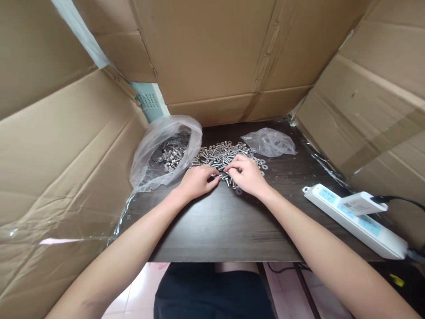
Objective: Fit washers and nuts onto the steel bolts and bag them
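A heap of small silver bolts, nuts and washers (222,153) lies on the dark wooden table (226,226). My left hand (196,180) and my right hand (246,173) meet at the near edge of the heap, fingertips pinched together on a small bolt (222,175) between them. To the left an open clear plastic bag (166,150) holds more silver hardware. A smaller crumpled clear bag (270,142) lies behind my right hand.
Cardboard walls (59,146) enclose the table on the left, back and right. A white power strip (357,219) with a white adapter and black cable lies at the right near edge. A few loose washers (238,191) lie beside my right hand.
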Action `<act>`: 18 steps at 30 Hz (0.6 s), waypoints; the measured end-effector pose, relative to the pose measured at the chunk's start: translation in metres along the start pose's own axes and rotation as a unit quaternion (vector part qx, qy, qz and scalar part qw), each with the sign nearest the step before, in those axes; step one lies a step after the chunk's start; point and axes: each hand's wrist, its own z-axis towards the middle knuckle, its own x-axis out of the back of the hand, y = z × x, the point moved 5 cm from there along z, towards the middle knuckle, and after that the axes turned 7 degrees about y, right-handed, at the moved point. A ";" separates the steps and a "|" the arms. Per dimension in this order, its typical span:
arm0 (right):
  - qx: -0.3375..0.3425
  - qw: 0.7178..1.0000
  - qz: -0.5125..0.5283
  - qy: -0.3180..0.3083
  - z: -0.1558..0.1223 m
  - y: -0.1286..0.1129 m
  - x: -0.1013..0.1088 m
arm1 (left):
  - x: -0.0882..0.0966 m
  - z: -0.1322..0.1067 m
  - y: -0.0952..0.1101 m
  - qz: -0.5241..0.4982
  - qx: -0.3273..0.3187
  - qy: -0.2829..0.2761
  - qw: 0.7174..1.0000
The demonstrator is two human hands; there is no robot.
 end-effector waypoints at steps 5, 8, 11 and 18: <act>-0.071 0.996 0.051 -0.009 0.017 0.009 0.038 | 0.001 0.000 -0.004 -0.060 -0.025 0.005 0.998; -0.144 0.981 0.028 -0.128 0.020 0.022 0.050 | 0.003 0.001 -0.007 -0.094 -0.031 0.014 0.995; -0.179 0.972 -0.040 -0.148 0.020 0.035 0.067 | 0.003 0.003 -0.010 -0.106 -0.030 0.020 0.994; -0.196 0.940 -0.104 -0.258 0.012 0.054 0.077 | 0.004 0.006 -0.015 -0.115 -0.018 0.016 0.993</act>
